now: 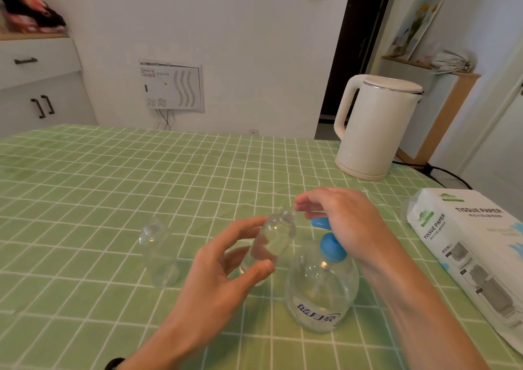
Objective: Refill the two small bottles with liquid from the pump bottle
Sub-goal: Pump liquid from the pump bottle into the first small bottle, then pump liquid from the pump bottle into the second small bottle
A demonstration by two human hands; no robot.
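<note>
My left hand (223, 267) grips a small clear bottle (273, 238), tilted with its open neck up and to the right, just left of the pump's blue spout. The clear pump bottle (319, 290) with a blue pump head (329, 245) stands on the green checked tablecloth. My right hand (339, 222) rests over the pump head, fingers loosely bent above the spout; whether it presses I cannot tell. A second small clear bottle (160, 253) stands upright on the cloth to the left, uncapped.
A white electric kettle (373, 126) stands at the back right with its cord trailing off the table. A pack of tissue paper (469, 245) lies along the right edge. White cabinets and a wall stand beyond the table (85, 185).
</note>
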